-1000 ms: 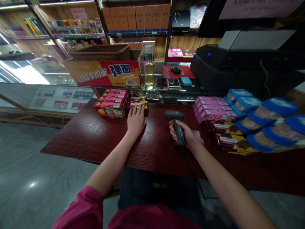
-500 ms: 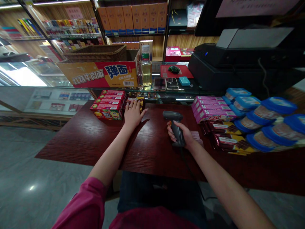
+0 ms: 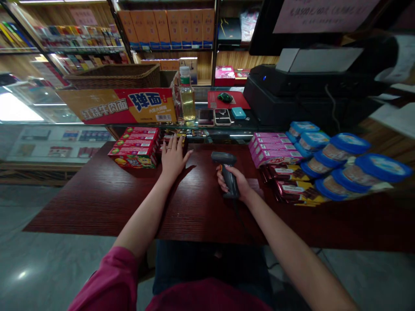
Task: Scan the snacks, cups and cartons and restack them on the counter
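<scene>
My left hand (image 3: 173, 156) lies flat with spread fingers on dark snack packs (image 3: 168, 139) at the far side of the dark wooden table (image 3: 97, 194). Beside those packs stands a stack of red boxes (image 3: 134, 147). My right hand (image 3: 235, 183) is closed round the handle of a black barcode scanner (image 3: 225, 168), held upright above the table's middle.
Pink boxes (image 3: 272, 149), brown chocolate bars (image 3: 292, 183) and several blue-lidded tubs (image 3: 340, 166) fill the right of the table. Beyond are a glass counter with phones (image 3: 215, 116), an oil bottle (image 3: 187, 95), a noodle carton (image 3: 123, 106) and a black register (image 3: 308, 95).
My left hand has slid forward off the table onto the dark snack packs and its fingers have spread. My right hand keeps its hold on the scanner. The view has shifted right.
</scene>
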`<state>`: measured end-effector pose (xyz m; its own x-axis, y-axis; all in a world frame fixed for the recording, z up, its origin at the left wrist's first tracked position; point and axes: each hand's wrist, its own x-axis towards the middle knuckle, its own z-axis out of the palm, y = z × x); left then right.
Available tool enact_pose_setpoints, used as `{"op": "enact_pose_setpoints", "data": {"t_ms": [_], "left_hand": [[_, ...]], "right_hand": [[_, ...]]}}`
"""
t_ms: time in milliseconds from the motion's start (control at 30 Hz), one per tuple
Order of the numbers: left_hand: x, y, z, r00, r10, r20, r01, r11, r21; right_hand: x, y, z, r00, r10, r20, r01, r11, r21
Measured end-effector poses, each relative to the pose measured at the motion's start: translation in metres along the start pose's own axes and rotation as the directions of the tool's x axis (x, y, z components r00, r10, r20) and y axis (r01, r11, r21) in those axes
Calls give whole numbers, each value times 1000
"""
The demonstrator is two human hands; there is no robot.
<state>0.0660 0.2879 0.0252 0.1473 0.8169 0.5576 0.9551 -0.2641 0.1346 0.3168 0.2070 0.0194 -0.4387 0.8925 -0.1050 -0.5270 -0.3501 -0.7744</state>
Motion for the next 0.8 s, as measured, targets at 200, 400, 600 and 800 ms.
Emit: {"op": "enact_pose_setpoints", "data": {"t_ms": [200,400,600,800], "left_hand": [[-28,74,-7,932,363,-4,-355,908,-222],[-50,173,9,658,751,-50,-705,592,-391],[-46,241,30,564,820,-96,-747,457,-483],[-38,236,38,558,818,-138,-707,382,-596]], "right_hand": [[-36,-13,15,964,-258,-63,258,966,-21],[-121,-12,-3,869,-428,-248,423,903,-77],[-188,-14,-31,792,-486,-371,489,867,-93],[-207,-20,-48,738,-516,-435,526,844,-110]]}}
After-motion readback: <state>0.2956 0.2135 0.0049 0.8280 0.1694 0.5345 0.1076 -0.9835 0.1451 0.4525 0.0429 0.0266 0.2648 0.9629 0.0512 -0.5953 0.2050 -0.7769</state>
